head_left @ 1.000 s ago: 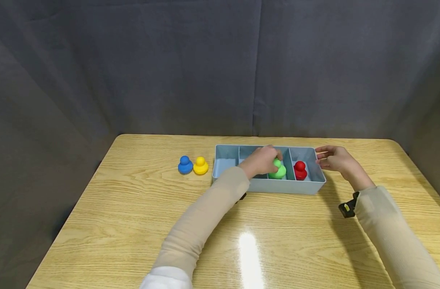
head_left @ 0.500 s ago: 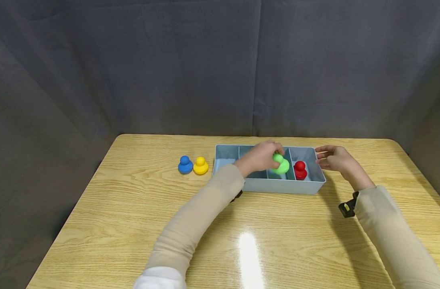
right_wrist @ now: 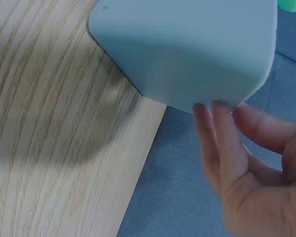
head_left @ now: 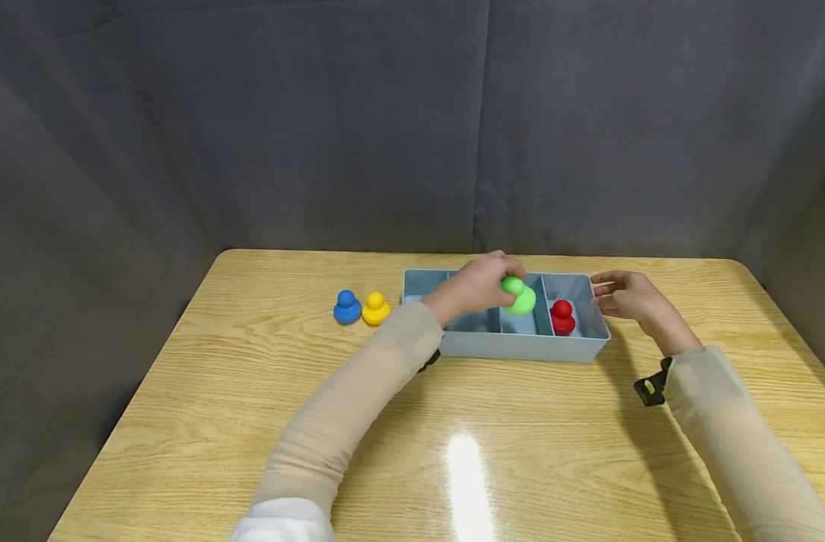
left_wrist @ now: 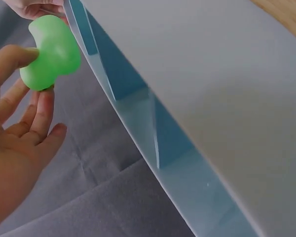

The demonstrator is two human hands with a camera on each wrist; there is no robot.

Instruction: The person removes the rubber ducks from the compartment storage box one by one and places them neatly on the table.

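Head view shows me the left hand (head_left: 479,284) pinching the bright green rubber duck (head_left: 519,296) between thumb and fingertips, held above the pale grey-blue plastic divided tray (head_left: 521,348), roughly over the compartment next to the one holding the small red rubber duck (head_left: 562,317). Left wrist view confirms the pinch: the green duck (left_wrist: 51,52) sits between the thumb and the fingers (left_wrist: 38,111), clear of the tray's rim (left_wrist: 118,106). My right hand (head_left: 628,296) has straight, relaxed fingers resting against the tray's right end wall, steadying it, and holds nothing; the right wrist view shows the fingertips (right_wrist: 212,123) touching the tray's rounded corner (right_wrist: 202,54). I judge the step in hand as lifting the green duck out of the tray; the next move calls for carrying it clear over the rim without knocking the dividers, perhaps toward the blue rubber duck (head_left: 347,307) and yellow rubber duck (head_left: 375,309) standing side by side on the wooden worktop (head_left: 250,421). A second ago the green duck sat low in its compartment; now it is raised and shifted slightly left.
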